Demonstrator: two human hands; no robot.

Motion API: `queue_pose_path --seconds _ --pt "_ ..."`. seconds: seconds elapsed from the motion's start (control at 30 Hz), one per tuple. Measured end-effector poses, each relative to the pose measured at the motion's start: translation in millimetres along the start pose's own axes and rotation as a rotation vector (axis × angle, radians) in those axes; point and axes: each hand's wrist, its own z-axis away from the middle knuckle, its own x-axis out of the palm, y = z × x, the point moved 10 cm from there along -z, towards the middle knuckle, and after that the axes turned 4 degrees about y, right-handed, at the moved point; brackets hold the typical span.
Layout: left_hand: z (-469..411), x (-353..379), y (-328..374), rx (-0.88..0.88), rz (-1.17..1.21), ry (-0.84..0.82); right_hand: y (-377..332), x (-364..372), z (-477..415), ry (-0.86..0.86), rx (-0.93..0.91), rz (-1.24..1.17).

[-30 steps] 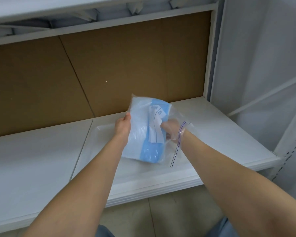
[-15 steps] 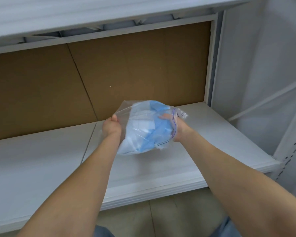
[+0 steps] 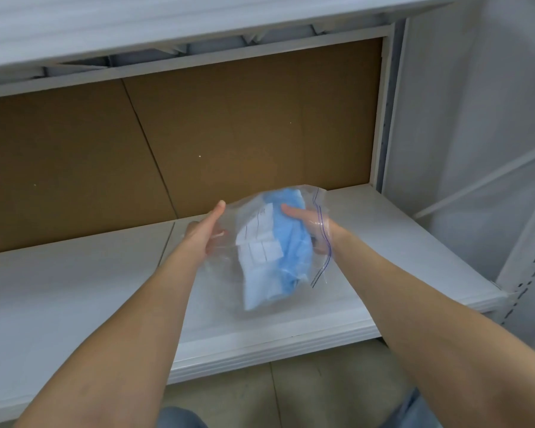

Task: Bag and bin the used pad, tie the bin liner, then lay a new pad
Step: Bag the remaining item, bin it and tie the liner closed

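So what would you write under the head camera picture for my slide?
Two bare hands, left hand and right hand, push a folded blue pad into a clear zip bag above a white shelf.

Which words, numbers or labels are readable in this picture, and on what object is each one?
None can be read.
White label panels on the clear zip bag, in front of the blue pad: faint ruled lines only, too blurred to read.
White shelf and brown back panel: no text.
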Motion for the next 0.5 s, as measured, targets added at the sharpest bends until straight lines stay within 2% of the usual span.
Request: queue_pose_path --seconds 0.2,0.3,0.4,0.5 --pt "-9 10 4 0.067 0.1 0.033 9 -7 -19 0.074 -0.026 0.143" --pt "-9 4 6 0.097 0.143 0.154 2 -1 -6 0.046 -0.058 0.137" --pt "-4 -9 5 0.086 0.139 0.311 -5 -15 -5 0.166 -0.117 0.097" --pt "-7 -19 0 0.086 0.142 0.368 -2 -27 -2 0.248 -0.082 0.053"
